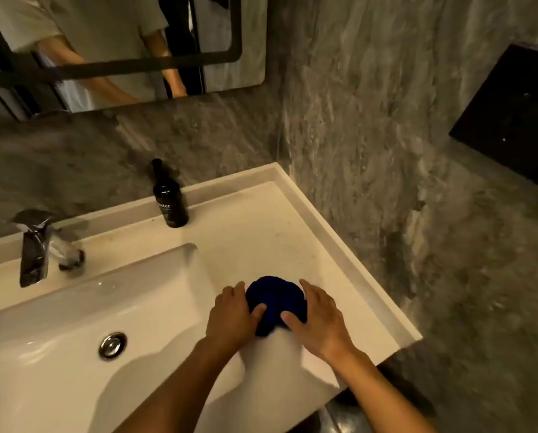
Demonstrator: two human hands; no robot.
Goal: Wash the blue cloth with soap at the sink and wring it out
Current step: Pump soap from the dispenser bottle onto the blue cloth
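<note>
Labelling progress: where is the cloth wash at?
Done: cannot tell; no suds or running water show. In hand: left hand and right hand cup the bunched dark blue cloth on the counter right of the white ceramic basin. Left: cannot tell.

black bottle [170, 200] | label: "…ster", start cut off | rest unreadable

A mirror [120, 42] in a dark frame hangs on the grey marbled wall [370, 135], well above and beyond the fingers, and shows a reflected torso in a pale shirt. A black panel [511, 120] sits on the wall far up and right of the fingers. Down at the bottom edge, below the wrists, a shiny rounded metal surface [333, 414] shows under the counter's front edge.
</note>
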